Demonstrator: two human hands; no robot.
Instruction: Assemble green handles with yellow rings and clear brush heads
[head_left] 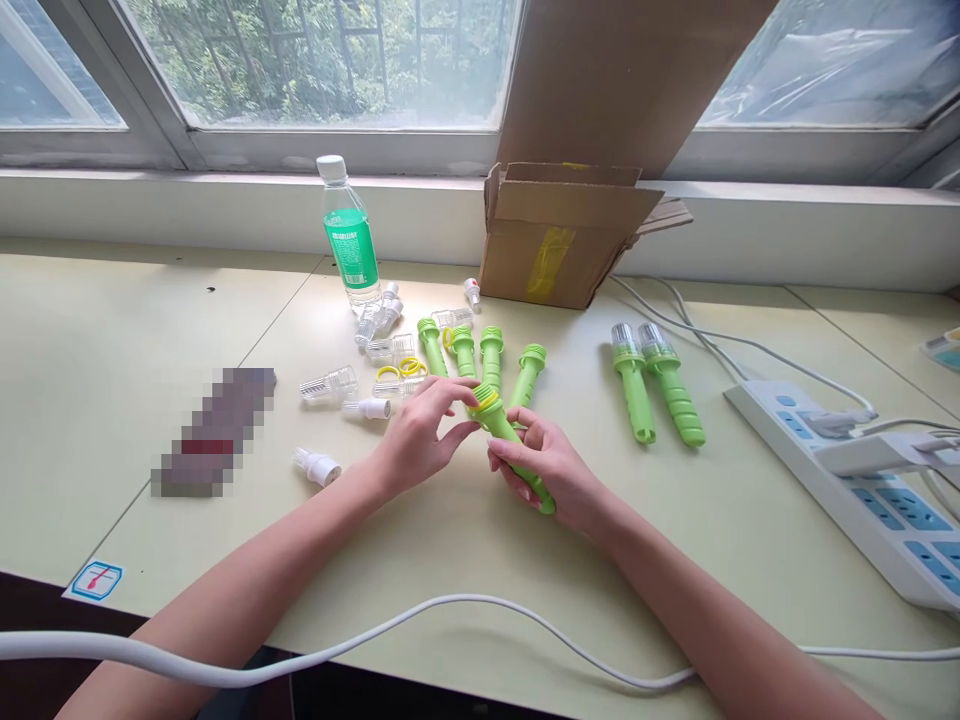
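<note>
Hands [553, 468] curled, gripping grn hndl [499, 425].

Remotely I distinguish the nearest central handle [505, 428], lime-green with a yellow ring [488, 401]; at right, two green handles [676, 400] with clear caps [658, 340]. Far side: a green label [351, 247] on the white-capped bottle [335, 184], and yellow tape [551, 262] on the brown carton [511, 240].

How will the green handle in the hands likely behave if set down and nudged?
The green handle would probably roll, since its barrel looks round. The end with the yellow ring looks wider, so it might swing rather than track straight. It looks like moulded plastic and runs straight through the right hand, so it's likely stiff.
</note>
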